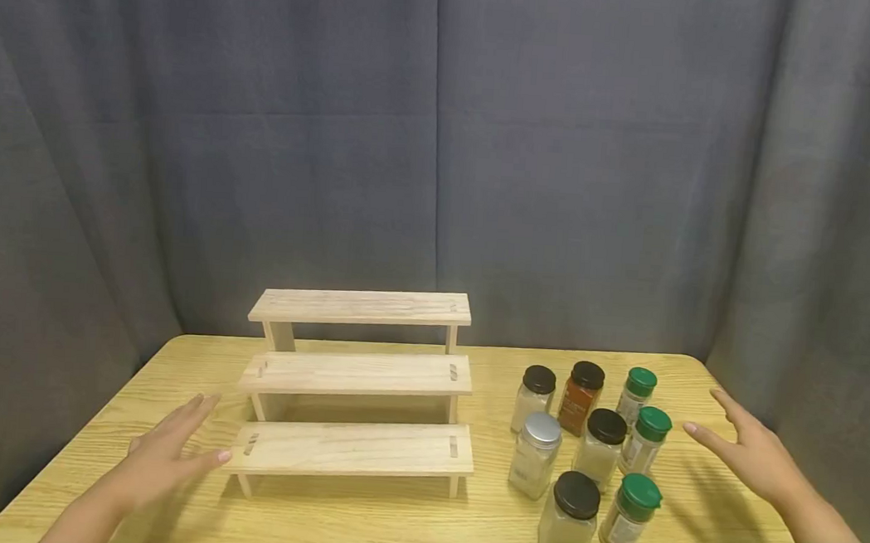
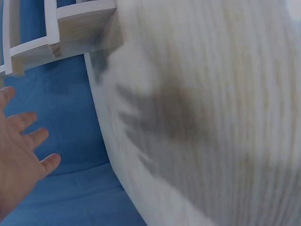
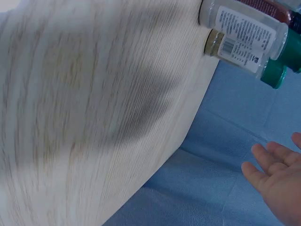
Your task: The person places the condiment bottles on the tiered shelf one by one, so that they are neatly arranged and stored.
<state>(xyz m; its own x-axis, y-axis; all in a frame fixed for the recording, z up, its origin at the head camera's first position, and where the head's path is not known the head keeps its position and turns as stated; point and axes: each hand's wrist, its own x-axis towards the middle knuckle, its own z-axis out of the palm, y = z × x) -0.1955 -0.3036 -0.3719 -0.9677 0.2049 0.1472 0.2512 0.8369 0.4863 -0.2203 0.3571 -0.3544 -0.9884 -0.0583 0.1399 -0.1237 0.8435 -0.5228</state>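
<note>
Head view: left hand (image 1: 150, 463), fingers spread, beside tiered rack (image 1: 353, 449); right hand (image 1: 758, 457), thumb parted from fingers, near green-lidded jar (image 1: 645, 442); likely pre-grasp, next calling for curled fingers.

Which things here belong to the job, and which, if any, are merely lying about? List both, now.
Likely the job's:
rack, near the left grip
four black-lidded jars
silver-lidded jar
three green-lidded jars, nearest the right grip

Just surroundings:
table
curtain
</note>
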